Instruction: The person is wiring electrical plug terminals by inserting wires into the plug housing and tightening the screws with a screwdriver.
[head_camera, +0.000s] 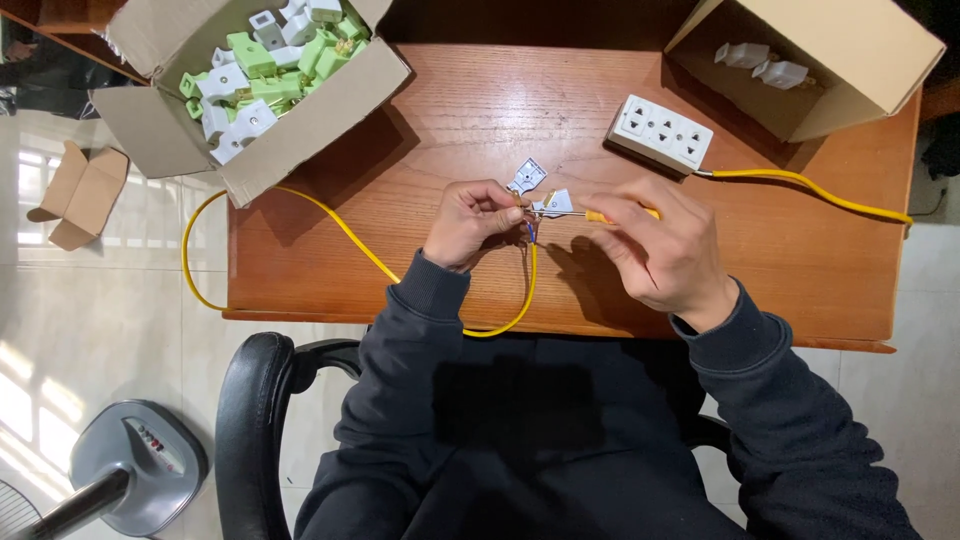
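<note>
Home workbench: wooden desk (480, 110); tiled floor (110, 300); boxes of plugs (265, 70).

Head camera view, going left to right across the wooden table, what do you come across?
Open cardboard box of green and white plugs → left hand pinching a small white plug part → right hand with a yellow-handled screwdriver → white socket strip → second open cardboard box.

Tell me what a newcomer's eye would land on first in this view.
At the middle of the wooden table, the left hand pinches a small white plug part at the end of a yellow cable, while the right hand works on it with a yellow-handled screwdriver. At the top left, an open cardboard box brims with green and white plug parts, and a white socket strip lies at upper right.
</note>
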